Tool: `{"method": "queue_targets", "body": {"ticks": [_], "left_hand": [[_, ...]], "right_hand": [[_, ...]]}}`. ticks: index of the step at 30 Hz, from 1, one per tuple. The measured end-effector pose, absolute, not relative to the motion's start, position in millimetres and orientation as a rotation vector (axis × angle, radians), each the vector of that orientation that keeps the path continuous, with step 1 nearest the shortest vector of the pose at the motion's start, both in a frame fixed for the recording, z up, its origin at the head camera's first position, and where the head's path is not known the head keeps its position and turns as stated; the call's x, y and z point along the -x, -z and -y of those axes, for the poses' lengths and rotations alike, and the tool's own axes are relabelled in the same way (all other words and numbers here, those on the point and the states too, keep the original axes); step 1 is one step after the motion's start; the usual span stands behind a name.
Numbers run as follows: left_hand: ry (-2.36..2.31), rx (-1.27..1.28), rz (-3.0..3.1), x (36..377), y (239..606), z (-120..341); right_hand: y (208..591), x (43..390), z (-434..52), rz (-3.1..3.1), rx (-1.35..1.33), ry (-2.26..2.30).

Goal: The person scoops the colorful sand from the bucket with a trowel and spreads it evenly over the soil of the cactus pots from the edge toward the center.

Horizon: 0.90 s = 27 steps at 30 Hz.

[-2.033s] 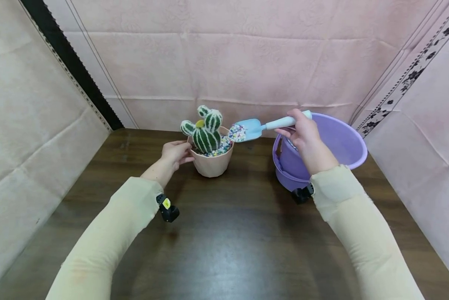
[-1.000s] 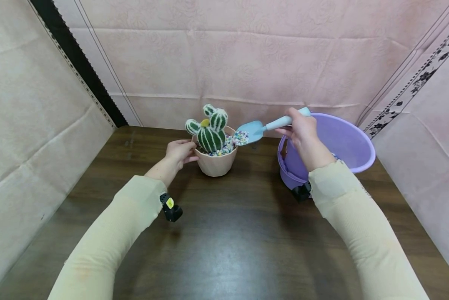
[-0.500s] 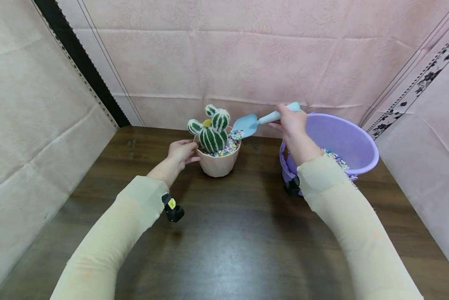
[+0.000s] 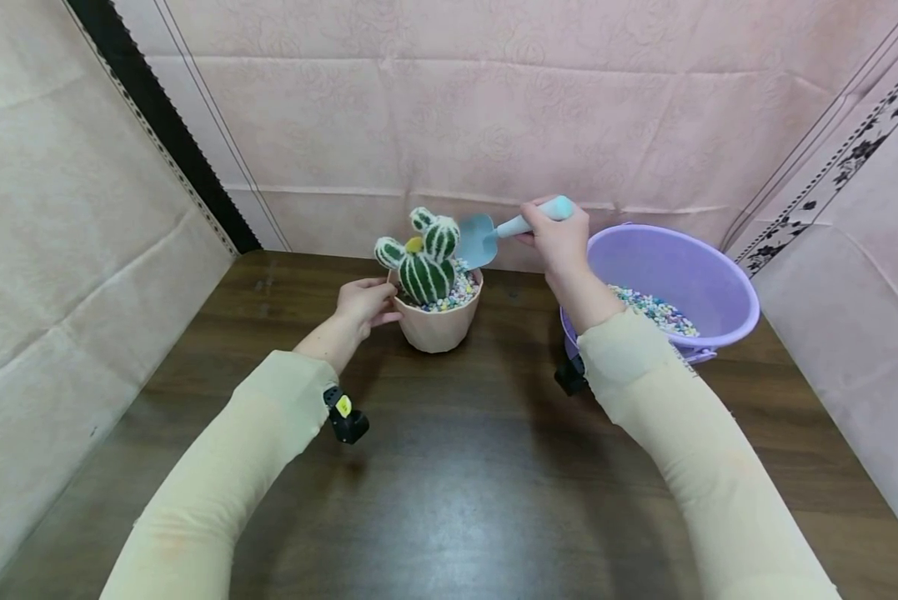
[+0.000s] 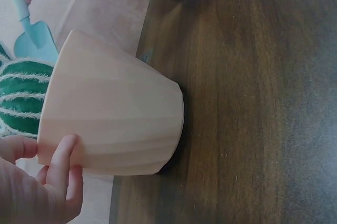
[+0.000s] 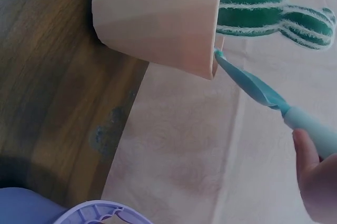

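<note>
Trowel (image 4: 477, 242) nearer cactus (image 4: 427, 278) (bucket (image 4: 689, 267) partly behind right sleeve (image 4: 677, 417))

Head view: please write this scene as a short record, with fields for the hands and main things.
left hand: pinches the rim of the pot
right hand: grips the light-blue trowel
trowel: blade slants down, tip at the pot's mouth
pot: beige, upright on the table
cactus: green with white stripes, in the pot
bucket: purple, right of the pot, holding multicoloured pebbles

The left hand (image 4: 363, 307) pinched a tapered peach pot (image 4: 437, 330) holding a white-striped green cactus (image 4: 425, 278); the right hand (image 4: 563, 240) gripped a light-blue trowel (image 4: 512, 227).
</note>
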<state>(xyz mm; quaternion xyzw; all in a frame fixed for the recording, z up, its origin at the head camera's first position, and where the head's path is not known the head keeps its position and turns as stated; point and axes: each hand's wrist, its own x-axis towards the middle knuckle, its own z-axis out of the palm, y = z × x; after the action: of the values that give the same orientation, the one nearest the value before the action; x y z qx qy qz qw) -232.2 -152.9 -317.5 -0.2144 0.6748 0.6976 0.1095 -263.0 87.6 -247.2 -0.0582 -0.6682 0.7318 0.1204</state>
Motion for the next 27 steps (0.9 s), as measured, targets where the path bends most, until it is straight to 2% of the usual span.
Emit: {"method": "queue_targets", "body": {"ticks": [8, 18, 27], "left_hand": [[-2.042, 0.628, -1.966, 232, 317, 153], [-2.029, 0.59, -1.946, 230, 319, 156], [-1.976, 0.502, -1.701, 213, 320, 175]], "right_hand": [[242, 258, -87, 1.916, 0.068, -2.092], [231, 251, -116, 1.681, 0.392, -2.371], [220, 243, -165, 1.324, 0.526, -2.665]]}}
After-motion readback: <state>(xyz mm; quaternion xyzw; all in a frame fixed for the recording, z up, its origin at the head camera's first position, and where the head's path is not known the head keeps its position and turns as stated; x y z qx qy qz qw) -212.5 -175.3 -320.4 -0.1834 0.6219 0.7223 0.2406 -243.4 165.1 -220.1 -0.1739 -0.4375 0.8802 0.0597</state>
